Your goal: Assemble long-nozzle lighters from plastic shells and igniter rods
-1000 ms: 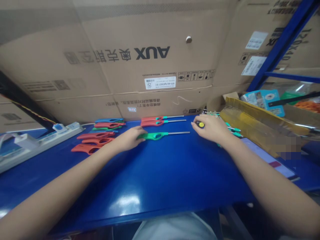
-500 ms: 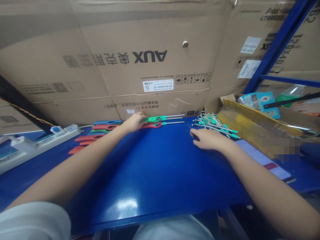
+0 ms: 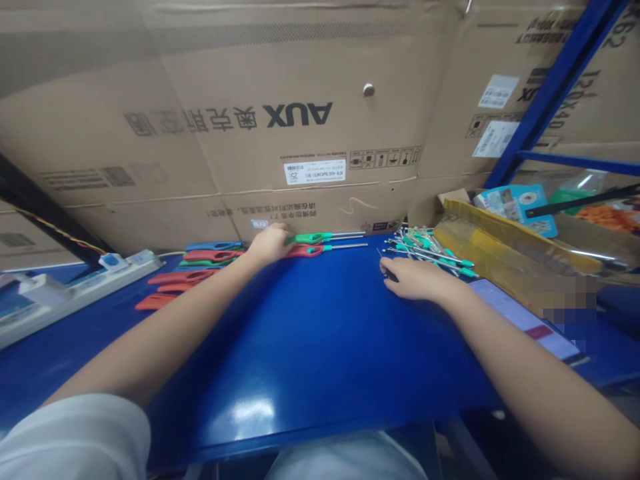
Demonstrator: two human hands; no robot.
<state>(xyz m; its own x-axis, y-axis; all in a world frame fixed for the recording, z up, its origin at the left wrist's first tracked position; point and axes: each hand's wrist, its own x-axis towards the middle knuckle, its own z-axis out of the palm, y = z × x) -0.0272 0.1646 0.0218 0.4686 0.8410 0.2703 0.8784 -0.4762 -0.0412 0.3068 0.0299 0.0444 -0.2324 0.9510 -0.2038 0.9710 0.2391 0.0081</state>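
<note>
My left hand (image 3: 270,244) reaches to the back of the blue table, fingers closed on the handle end of a green long-necked lighter (image 3: 307,238). Just in front of that lies a red long-necked lighter (image 3: 306,251), its metal tube pointing right. My right hand (image 3: 413,277) is curled round a thin dark tool (image 3: 393,274), mostly hidden by the fingers, with a fine tip showing. Behind the right hand is a pile of metal lighter tubes with green ends (image 3: 430,248). Left of my left hand lie several red, green and blue lighter handles (image 3: 213,255).
A large cardboard carton (image 3: 225,160) stands along the table's back edge. To the right are a taped yellow-brown box (image 3: 490,247), a phone (image 3: 525,320) and a blue rack post (image 3: 555,87). A white power strip (image 3: 80,290) with plugs runs along the left.
The camera view has shifted very slightly. Both hands stay in nearly the same places, with no visible change in what they hold.
</note>
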